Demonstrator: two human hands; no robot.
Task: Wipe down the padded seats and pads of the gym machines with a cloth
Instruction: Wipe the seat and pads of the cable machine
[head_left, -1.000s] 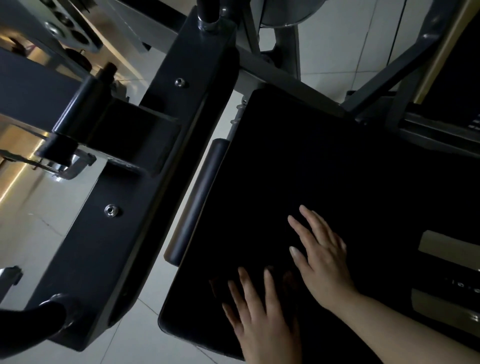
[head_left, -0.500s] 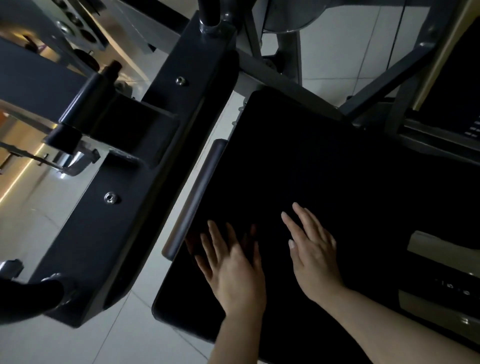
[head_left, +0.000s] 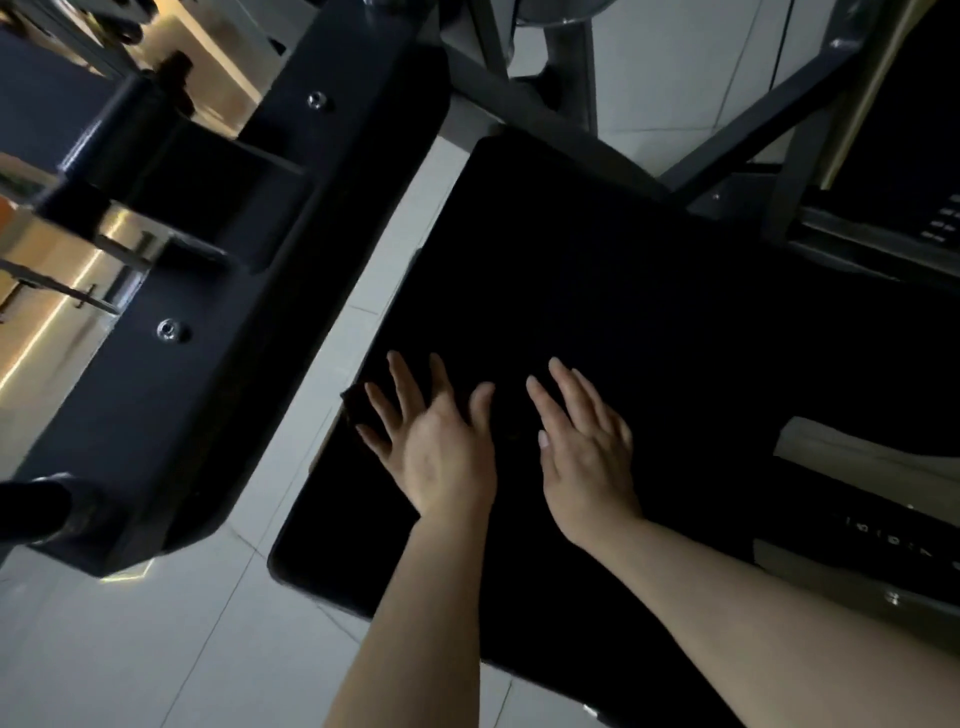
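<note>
Here, the pale tiled floor (head_left: 156, 649) spreads from nine to six o'clock beneath a dark grey steel machine frame (head_left: 218, 338) at ten. A large black padded rectangular seat (head_left: 597, 312) fills the centre out towards three. On it both hands lie flat: the left hand (head_left: 441, 457) presses with straight, spread fingers (head_left: 402, 379) on a small dark cloth (head_left: 358, 402) at the seat's nine o'clock edge; the right hand (head_left: 587, 457) rests just beside at three, fingers straight, holding nothing.
</note>
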